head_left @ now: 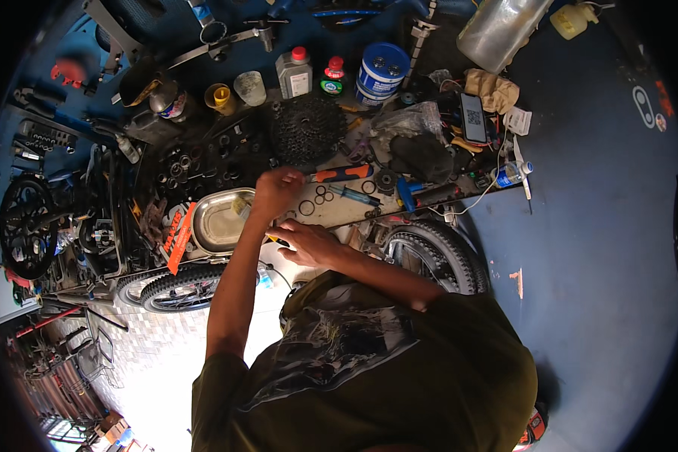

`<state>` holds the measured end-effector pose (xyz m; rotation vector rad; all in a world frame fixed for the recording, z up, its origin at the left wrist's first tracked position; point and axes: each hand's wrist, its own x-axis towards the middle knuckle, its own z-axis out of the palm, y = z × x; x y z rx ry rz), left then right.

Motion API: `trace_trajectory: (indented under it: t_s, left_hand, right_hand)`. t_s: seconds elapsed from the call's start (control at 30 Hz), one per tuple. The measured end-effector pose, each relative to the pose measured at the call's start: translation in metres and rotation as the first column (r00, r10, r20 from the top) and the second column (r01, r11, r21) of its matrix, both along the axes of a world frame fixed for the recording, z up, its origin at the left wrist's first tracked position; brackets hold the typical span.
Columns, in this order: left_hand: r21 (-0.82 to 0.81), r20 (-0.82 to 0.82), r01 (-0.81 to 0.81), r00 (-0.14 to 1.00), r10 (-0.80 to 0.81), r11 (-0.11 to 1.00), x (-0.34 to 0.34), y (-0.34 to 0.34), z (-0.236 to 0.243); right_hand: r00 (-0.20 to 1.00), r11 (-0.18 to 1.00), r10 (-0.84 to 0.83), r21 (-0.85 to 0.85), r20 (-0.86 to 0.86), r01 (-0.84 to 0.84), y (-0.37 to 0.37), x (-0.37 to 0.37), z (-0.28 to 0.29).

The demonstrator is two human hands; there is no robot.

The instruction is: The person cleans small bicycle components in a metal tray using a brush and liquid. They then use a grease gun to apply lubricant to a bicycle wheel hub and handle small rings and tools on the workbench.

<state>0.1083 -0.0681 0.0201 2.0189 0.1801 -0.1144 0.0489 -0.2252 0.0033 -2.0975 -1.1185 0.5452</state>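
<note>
My left hand [279,190] is over the bench's front part, its fingers curled; whatever they hold is hidden. Right beside its fingertips lies a tool with an orange and dark blue handle [343,173]. My right hand [309,244] is closer to me at the bench edge, fingers bent around a small yellow and black piece [279,240], mostly covered. Left of my hands sits an oval metal tray [222,235] with a brush [240,207] in it. Several black rings [306,208] and a blue-grey pick-like tool [355,195] lie to the right on a pale surface.
A cassette of sprockets [309,129] lies behind my hands. Farther back stand a grey bottle [294,73] and a blue-and-white tub [383,71]. A phone [473,118] is at the right. Bicycle tyres [437,256] show under the bench edge. An orange strip [181,237] leans by the tray.
</note>
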Motion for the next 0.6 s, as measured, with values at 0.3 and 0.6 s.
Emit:
trace_trajectory:
  t_s: [0.3,0.6]
  left_hand:
    - [-0.711,-0.100,-0.369,0.896,0.434,0.599,-0.055,0.030,0.106]
    - [-0.670,0.080,-0.346,0.846,0.527,0.657,-0.097,0.037,0.151]
  right_hand:
    - [1.000,0.997,0.003,-0.074,-0.027,-0.005,0.003,0.002,0.013]
    - [0.994,0.983,0.083,-0.171,0.077,-0.069,0.008,0.000,0.003]
